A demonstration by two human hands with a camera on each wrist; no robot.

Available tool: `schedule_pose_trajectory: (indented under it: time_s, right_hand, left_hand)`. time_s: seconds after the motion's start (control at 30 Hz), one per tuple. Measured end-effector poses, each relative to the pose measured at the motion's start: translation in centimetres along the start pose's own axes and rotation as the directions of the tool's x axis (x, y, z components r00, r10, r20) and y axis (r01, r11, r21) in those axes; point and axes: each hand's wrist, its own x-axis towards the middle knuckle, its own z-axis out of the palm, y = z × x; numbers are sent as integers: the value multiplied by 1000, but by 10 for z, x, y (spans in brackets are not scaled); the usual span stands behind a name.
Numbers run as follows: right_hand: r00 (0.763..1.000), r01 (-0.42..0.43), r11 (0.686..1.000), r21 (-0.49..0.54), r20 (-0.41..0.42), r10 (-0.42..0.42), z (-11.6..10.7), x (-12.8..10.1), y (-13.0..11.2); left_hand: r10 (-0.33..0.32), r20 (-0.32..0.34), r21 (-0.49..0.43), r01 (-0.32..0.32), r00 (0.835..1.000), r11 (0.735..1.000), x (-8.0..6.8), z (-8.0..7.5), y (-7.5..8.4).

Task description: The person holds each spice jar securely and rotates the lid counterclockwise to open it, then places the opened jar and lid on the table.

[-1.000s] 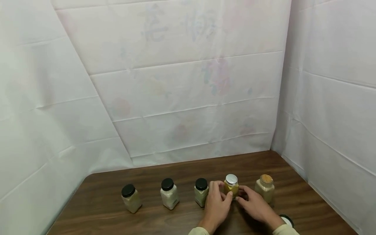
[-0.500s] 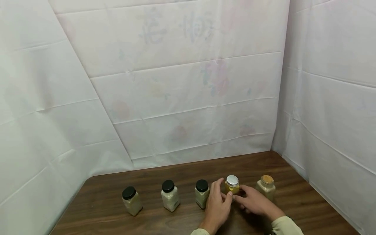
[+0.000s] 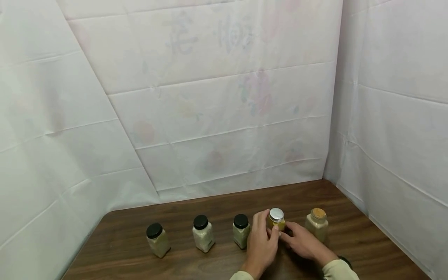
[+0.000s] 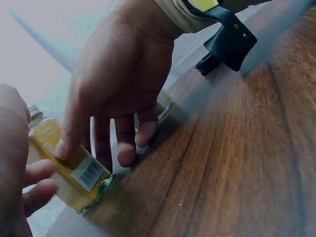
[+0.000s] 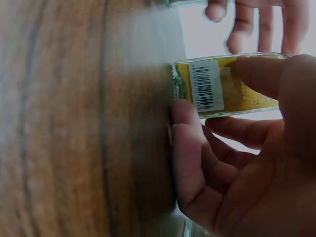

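Head view, left to right on my table [image 3: 140, 260]: three black-capped jars [image 3: 158, 240] [image 3: 203, 233] [image 3: 241, 231], then the yellow jar [image 3: 276, 219] with a silver lid, then a cork-topped jar [image 3: 316, 224]. Yellow jar stands upright on the table between my two hands. Left hand [image 3: 263, 245] grip: fingers curled round its left side, thumb at the front. Right hand [image 3: 303, 243] grip: clamped on its right side; the wrist views show a fingertip [image 4: 61, 148] on the label beside the barcode and the thumb [image 5: 256, 69] across the glass.
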Motion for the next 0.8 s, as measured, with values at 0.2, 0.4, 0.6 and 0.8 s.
schedule_pose_trajectory:
  time_s: [0.2, 0.4, 0.6, 0.8]
  right_hand:
    - [999, -4, 998, -70, -49, 1, 0, 0, 2]
    - [999, -3, 998, -68, -46, 0, 0, -1, 1]
    - [999, -23, 998, -57, -42, 21, -3, -1, -1]
    - [1000, -16, 999, -34, -10, 16, -5, -1, -1]
  left_hand:
    - [11, -91, 97, -2, 996, 995, 5, 7, 4]
    - [-58, -98, 28, 61, 993, 998, 10, 9, 7]
    - [-136, -73, -76, 130, 988, 989, 18, 8, 9]
    - [-197, 8, -156, 196, 980, 968, 23, 5, 11]
